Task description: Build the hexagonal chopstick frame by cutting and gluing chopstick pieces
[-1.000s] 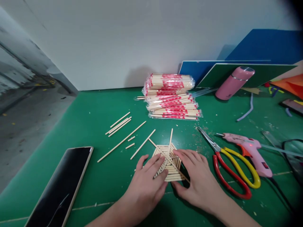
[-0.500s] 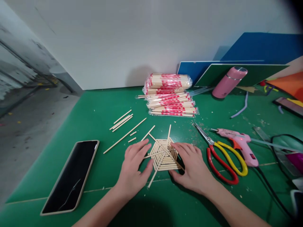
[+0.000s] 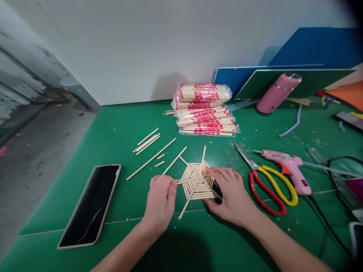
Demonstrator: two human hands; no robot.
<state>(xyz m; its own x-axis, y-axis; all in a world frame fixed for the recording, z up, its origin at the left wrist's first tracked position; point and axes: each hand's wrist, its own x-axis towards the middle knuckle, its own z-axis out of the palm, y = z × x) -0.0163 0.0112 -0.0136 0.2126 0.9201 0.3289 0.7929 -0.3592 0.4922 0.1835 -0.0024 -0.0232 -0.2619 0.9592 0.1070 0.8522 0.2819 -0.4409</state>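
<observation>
A web-shaped hexagonal piece of wooden sticks (image 3: 195, 192) lies flat on the green table, with long sticks crossing at its centre and reaching past its rim. My left hand (image 3: 161, 198) is closed at its left side, fingers curled around the end of one crossing stick (image 3: 185, 181); the very tip is hidden. My right hand (image 3: 227, 192) grips the right side of the piece, fingertips on its upper right and thumb by its lower edge. Just beyond my left hand, a loose stick (image 3: 176, 160) slants away, its near end partly covered.
Left lie cut sticks (image 3: 147, 144), a longer stick (image 3: 151, 158) and a phone (image 3: 90, 206). Wrapped stick bundles (image 3: 205, 113) are stacked behind. Right are red-and-yellow-handled scissors (image 3: 268, 181), a pink glue gun (image 3: 295, 170) with cord, and a pink flask (image 3: 279, 92).
My left hand has gone from open fingers to a closed grip at the crossing stick's end. My right hand stays on the piece. The whole view has shifted slightly.
</observation>
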